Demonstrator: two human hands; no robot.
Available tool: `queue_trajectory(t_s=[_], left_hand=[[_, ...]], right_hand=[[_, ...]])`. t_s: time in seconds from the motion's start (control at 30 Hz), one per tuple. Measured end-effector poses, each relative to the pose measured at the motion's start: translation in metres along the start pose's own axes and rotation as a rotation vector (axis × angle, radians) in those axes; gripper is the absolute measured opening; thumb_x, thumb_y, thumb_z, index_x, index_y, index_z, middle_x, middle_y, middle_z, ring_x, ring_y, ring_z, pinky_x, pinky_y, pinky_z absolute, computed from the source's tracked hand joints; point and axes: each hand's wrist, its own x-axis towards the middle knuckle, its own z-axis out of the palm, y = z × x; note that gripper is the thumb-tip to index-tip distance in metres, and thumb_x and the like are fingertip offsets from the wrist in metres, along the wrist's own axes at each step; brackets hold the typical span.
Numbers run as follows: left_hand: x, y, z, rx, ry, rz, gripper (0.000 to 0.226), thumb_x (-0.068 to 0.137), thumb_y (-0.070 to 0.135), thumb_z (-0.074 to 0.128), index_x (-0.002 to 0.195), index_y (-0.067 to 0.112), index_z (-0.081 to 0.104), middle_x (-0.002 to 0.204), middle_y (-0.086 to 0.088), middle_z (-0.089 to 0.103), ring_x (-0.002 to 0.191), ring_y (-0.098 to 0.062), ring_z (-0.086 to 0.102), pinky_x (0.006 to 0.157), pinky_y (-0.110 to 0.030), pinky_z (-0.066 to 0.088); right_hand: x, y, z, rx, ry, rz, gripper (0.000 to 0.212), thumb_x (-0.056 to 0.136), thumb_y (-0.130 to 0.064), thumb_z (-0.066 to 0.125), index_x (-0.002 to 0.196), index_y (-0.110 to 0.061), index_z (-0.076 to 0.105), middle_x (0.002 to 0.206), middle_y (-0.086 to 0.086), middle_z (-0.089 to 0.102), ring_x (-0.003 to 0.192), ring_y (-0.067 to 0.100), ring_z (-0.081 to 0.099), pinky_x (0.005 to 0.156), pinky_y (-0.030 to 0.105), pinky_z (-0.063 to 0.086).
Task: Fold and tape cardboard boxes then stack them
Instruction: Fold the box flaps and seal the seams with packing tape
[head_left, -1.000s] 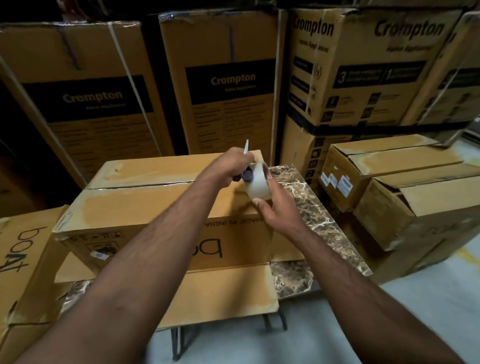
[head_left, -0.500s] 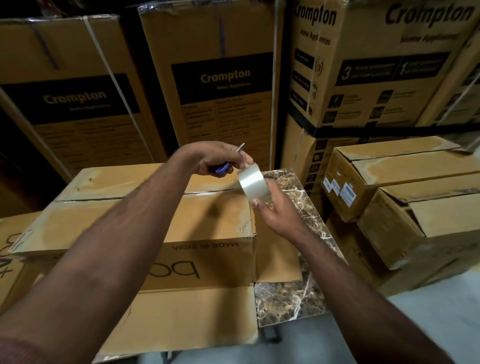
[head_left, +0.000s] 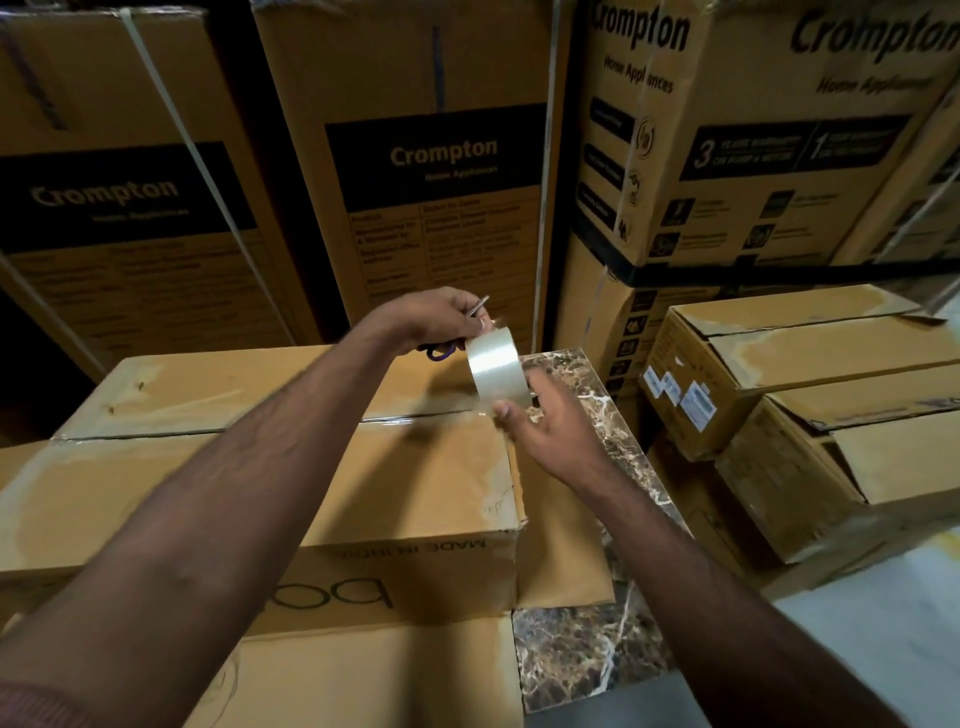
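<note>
Left hand (head_left: 441, 317) risen with scissors (head_left: 475, 312), right hand (head_left: 540, 415) stretching tape (head_left: 496, 366)

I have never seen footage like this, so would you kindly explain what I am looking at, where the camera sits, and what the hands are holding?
There is no machine here: a person wears a wide-angle camera on the head, looking forward and down, so both bare forearms reach into the picture. The left hand grips purple-handled scissors; only the metal tip and part of a handle show. The right hand holds a strip of clear packing tape pulled up between the two hands, above the right end of the closed brown cardboard box. That box rests on a brown marble-patterned table, with flat cardboard sheets beneath it. Tall printed Crompton cartons stand behind, and smaller closed brown boxes sit to the right.
</note>
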Motion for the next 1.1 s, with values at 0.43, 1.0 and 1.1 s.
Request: queue_trajectory(t_s=[0.43, 1.0, 1.1], left_hand=[[0.09, -0.035, 0.005, 0.086, 0.188, 0.15, 0.016, 0.099, 0.023, 0.059, 0.091, 0.011, 0.065, 0.083, 0.003, 0.064, 0.079, -0.012, 0.059, 0.067, -0.026, 0.045], [0.152, -0.066, -0.006, 0.178, 0.146, 0.189, 0.019, 0.099, 0.03, 0.057, 0.1, 0.013, 0.066, 0.099, -0.005, 0.07, 0.093, -0.022, 0.065, 0.081, -0.038, 0.052], [0.16, -0.075, -0.005, 0.179, 0.063, 0.156, 0.017, 0.1, 0.031, 0.058, 0.094, 0.016, 0.064, 0.093, -0.003, 0.067, 0.089, -0.02, 0.062, 0.076, -0.036, 0.048]], right_hand=[[0.03, -0.011, 0.007, 0.337, 0.124, 0.156, 0.02, 0.098, -0.013, 0.063, 0.116, -0.02, 0.061, 0.106, 0.002, 0.072, 0.092, 0.012, 0.071, 0.07, 0.027, 0.059], [0.057, -0.024, 0.01, 0.249, 0.185, 0.21, 0.025, 0.096, -0.032, 0.066, 0.117, -0.018, 0.064, 0.104, 0.002, 0.073, 0.096, 0.015, 0.071, 0.081, 0.04, 0.061], [0.066, -0.022, 0.011, 0.256, 0.157, 0.246, 0.02, 0.098, -0.028, 0.065, 0.115, -0.017, 0.065, 0.103, 0.003, 0.073, 0.094, 0.017, 0.071, 0.083, 0.044, 0.06]])
